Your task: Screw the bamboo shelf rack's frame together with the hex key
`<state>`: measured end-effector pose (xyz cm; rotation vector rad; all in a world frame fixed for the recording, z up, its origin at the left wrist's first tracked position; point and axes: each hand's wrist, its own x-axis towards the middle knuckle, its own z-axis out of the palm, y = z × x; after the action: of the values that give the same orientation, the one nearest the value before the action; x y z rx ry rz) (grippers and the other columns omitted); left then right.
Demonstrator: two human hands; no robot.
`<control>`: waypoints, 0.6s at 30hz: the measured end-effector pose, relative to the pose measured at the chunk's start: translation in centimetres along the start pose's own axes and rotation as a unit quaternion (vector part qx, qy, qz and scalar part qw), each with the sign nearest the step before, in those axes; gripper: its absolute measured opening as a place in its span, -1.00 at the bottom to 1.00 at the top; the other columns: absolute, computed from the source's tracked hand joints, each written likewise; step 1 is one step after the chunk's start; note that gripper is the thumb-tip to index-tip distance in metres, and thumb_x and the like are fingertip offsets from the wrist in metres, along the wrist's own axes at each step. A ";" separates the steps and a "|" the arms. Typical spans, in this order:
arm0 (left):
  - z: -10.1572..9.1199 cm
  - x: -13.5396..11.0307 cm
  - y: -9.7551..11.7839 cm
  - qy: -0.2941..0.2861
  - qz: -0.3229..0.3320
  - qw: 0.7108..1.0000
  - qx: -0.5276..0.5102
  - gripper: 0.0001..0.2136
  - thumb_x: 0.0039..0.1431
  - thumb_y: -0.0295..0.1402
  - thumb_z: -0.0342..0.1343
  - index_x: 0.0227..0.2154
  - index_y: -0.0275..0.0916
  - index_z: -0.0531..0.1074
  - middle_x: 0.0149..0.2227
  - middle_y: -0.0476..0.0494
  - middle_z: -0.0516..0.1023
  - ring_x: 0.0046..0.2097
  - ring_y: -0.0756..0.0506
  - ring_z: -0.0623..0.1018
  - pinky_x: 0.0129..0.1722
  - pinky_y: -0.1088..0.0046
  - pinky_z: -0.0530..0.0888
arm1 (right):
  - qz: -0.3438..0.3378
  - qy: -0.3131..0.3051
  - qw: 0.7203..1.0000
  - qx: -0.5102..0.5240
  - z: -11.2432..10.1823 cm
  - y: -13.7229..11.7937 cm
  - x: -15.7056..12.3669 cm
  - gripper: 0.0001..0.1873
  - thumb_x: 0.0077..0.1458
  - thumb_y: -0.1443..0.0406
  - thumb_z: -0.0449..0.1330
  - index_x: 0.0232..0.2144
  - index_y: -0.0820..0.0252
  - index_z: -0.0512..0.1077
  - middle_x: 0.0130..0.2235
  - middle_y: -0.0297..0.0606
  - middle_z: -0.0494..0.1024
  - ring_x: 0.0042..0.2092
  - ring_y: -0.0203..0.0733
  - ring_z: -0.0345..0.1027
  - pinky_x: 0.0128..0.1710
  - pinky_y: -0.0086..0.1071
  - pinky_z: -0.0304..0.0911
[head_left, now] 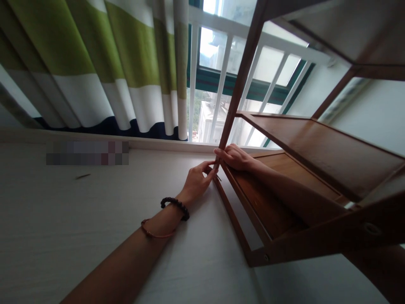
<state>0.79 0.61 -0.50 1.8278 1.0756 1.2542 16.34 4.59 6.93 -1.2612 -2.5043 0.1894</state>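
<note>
A brown wooden shelf rack (316,143) with slatted tiers stands on a white surface (63,219). My left hand (198,181), with a bead bracelet and a thin cord on the wrist, pinches something small at the foot of the rack's far upright post (240,80). What it pinches is too small to name. My right hand (234,157) reaches through the rack above the lowest tier (268,202) and closes its fingers round the base of the same post.
A green, white and navy striped curtain (95,63) hangs at the back left. Behind the rack is a window with white bars (221,84). A small dark sliver (82,176) lies on the white surface at left.
</note>
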 end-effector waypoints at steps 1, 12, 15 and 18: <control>-0.1 0.1 0.0 0.012 -0.010 0.999 -0.034 -0.69 0.02 -0.21 0.07 -0.19 -0.27 0.40 -0.44 -0.11 0.54 -0.39 -0.06 0.52 -0.49 0.50 0.40 | -0.001 0.000 1.000 0.003 -0.1 0.0 0.0 -0.38 0.13 -0.01 -0.22 -0.79 0.26 0.10 -0.72 -0.42 0.01 -0.61 -0.46 -0.14 -0.57 -0.46 -0.15; -1.8 0.6 0.5 0.181 -0.038 0.963 -0.195 -0.75 -0.16 -0.27 0.23 -0.45 -0.33 0.41 -0.48 -0.08 0.50 -0.46 -0.02 0.51 -0.56 0.47 0.48 | 0.014 -0.010 0.998 0.058 -0.3 0.2 -0.3 -0.35 0.10 -0.09 -0.24 -0.78 0.24 0.09 -0.70 -0.43 0.04 -0.60 -0.44 -0.12 -0.52 -0.46 -0.09; -1.7 0.7 0.3 0.196 -0.032 0.959 -0.199 -0.77 -0.16 -0.28 0.23 -0.45 -0.33 0.40 -0.50 -0.05 0.50 -0.47 -0.01 0.51 -0.52 0.44 0.51 | 0.011 -0.007 0.998 0.055 -0.2 0.2 -0.4 -0.36 0.09 -0.11 -0.25 -0.78 0.22 0.03 -0.70 -0.44 -0.02 -0.60 -0.45 -0.15 -0.53 -0.45 -0.10; -1.6 0.7 0.2 0.192 -0.038 0.958 -0.212 -0.77 -0.17 -0.30 0.24 -0.45 -0.34 0.40 -0.51 -0.04 0.50 -0.47 -0.01 0.52 -0.44 0.39 0.54 | 0.005 -0.010 0.999 0.051 -0.3 0.1 -0.4 -0.37 0.10 -0.10 -0.26 -0.77 0.22 0.01 -0.70 -0.44 -0.04 -0.61 -0.45 -0.14 -0.53 -0.45 -0.11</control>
<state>-0.51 1.22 0.46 1.2406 0.9664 1.6860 16.73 4.27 7.07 -1.2362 -2.4711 0.3300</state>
